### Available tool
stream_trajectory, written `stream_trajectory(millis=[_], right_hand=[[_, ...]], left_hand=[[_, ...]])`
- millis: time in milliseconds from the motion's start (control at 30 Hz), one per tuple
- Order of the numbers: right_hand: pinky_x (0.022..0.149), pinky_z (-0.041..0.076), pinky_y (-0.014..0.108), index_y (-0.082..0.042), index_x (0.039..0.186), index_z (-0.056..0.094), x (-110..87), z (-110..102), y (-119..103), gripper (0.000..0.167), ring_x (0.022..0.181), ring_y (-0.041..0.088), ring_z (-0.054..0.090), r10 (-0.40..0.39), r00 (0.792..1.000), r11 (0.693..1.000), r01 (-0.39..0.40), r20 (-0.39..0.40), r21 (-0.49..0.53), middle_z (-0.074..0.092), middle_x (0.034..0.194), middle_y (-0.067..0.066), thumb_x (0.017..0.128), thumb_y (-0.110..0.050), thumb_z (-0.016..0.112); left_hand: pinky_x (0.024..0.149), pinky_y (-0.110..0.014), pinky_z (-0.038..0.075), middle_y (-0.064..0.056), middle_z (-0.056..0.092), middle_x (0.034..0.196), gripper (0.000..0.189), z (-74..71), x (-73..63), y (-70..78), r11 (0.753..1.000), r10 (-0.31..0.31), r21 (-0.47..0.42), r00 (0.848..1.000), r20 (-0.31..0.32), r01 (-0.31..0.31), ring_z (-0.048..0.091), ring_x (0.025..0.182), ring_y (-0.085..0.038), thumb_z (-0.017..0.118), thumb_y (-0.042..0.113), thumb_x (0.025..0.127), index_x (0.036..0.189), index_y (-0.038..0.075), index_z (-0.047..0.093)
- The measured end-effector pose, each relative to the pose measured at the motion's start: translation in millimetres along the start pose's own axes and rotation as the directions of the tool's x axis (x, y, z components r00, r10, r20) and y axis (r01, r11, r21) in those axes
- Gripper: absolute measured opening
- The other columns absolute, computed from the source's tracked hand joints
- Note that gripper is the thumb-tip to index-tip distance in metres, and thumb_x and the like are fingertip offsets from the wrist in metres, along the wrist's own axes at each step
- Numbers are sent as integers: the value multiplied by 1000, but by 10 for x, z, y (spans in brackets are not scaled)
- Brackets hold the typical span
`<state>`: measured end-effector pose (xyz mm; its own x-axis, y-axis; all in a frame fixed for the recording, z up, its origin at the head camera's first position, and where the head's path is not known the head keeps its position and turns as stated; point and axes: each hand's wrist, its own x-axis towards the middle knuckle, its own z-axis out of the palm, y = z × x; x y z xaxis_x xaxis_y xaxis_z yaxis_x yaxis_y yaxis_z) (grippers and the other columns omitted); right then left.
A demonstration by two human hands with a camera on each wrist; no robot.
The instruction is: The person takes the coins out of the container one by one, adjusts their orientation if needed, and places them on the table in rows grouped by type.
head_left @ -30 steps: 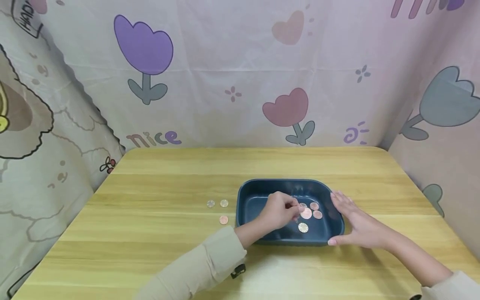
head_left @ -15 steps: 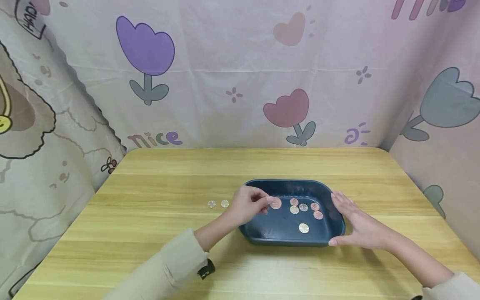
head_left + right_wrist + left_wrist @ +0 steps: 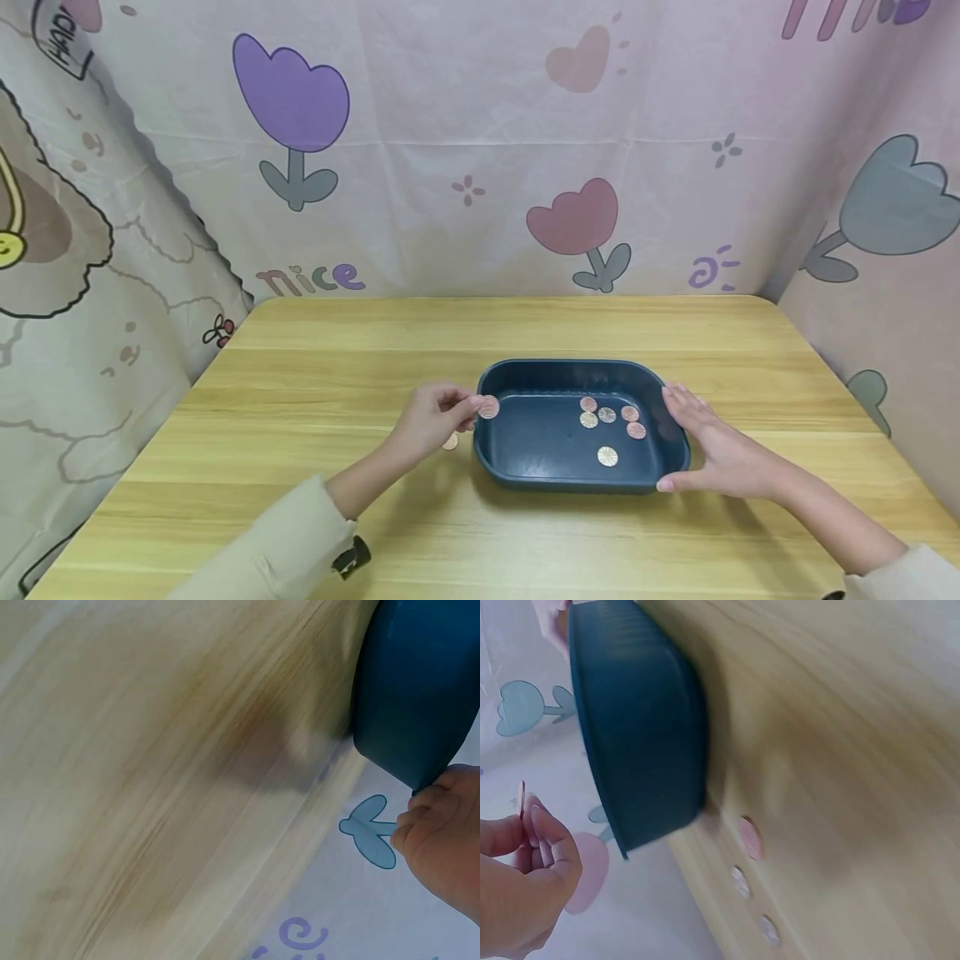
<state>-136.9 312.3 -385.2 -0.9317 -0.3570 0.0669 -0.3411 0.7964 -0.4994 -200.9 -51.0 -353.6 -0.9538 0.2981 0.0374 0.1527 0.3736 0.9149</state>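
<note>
My left hand pinches a large copper-coloured coin between thumb and fingertips, over the left rim of a dark blue tray. The left wrist view shows this coin edge-on, standing up from the fingertips. At the tray's right end my right hand rests with fingers stretched along the rim and thumb at the front corner. Several smaller coins lie in the tray's right half, among them a silver coin and a gold-coloured coin.
Left of the tray a copper-coloured coin and two silvery coins, including this nearer coin, lie on the wooden table. In the head view the left hand hides most of them. A printed curtain hangs behind the table.
My left hand has lifted the large copper coin from among the other coins and carried it left to the tray's left rim. The right hand has stayed in place.
</note>
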Motion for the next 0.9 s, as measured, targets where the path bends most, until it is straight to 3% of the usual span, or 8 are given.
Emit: stream_trajectory(millis=[267, 500, 733, 900], right_hand=[[99, -11, 1, 4, 146, 11, 6, -16, 8, 114, 141, 42, 4, -16, 1000, 1000, 16, -4, -15, 11, 151, 28, 68, -50, 76], [98, -10, 0, 4, 146, 12, 4, -10, 3, 113, 140, 44, 5, -17, 1000, 1000, 17, -4, -8, 10, 153, 26, 69, -49, 76], [99, -11, 2, 3, 146, 12, -2, -2, 4, 113, 141, 44, 4, -4, 1000, 1000, 4, 3, 0, 9, 153, 25, 69, -49, 76], [97, -10, -2, 5, 145, 13, 5, -11, 19, 113, 142, 40, 5, -37, 999, 999, 36, -12, -37, 12, 152, 27, 68, -49, 77]], left_hand=[[60, -24, 52, -15, 66, 74, 14, -154, -67, -173, 999, -51, 14, 998, -46, 51, 56, 61, -7, 59, 5, 88, 91, -7, 66], [60, -23, 53, -15, 65, 74, 12, -284, -113, -413, 992, -112, 55, 988, -102, 118, 55, 62, -8, 59, 3, 88, 86, -7, 64], [58, -20, 51, -8, 63, 68, 15, -409, -146, -662, 970, -143, 179, 983, -116, 162, 57, 61, -12, 57, 6, 90, 84, -6, 64], [52, -15, 46, -8, 61, 66, 14, -438, -141, -789, 959, -181, 201, 978, -105, 199, 55, 59, -11, 56, 4, 89, 85, -7, 64]])
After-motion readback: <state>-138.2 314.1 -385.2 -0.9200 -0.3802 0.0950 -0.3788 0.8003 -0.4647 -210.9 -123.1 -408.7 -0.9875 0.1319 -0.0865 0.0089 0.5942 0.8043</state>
